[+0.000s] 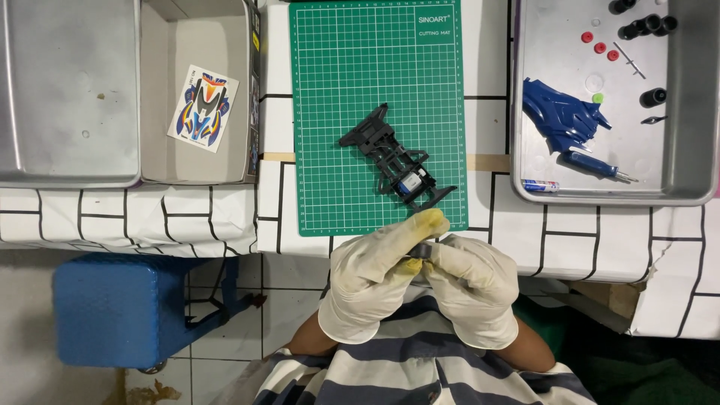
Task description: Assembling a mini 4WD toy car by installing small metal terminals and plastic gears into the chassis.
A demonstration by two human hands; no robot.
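Small dark wheel part (421,250) sits pinched between both gloved hands, left hand (373,277) and right hand (474,289), just below the green cutting mat (337,112). It looks light, stiff and easily dropped, so fingertips on its rim seem best.

On the green cutting mat (360,90) in front of you lies a black toy-car chassis (395,159), set at a slant. To one side you have an open box (225,161) holding a sticker sheet (203,107), beside a metal tray (67,90). The other metal tray (686,150) holds a blue car body (559,112), a blue screwdriver (596,163), black wheels (645,26) and small red parts (600,46). A blue stool (124,307) stands below
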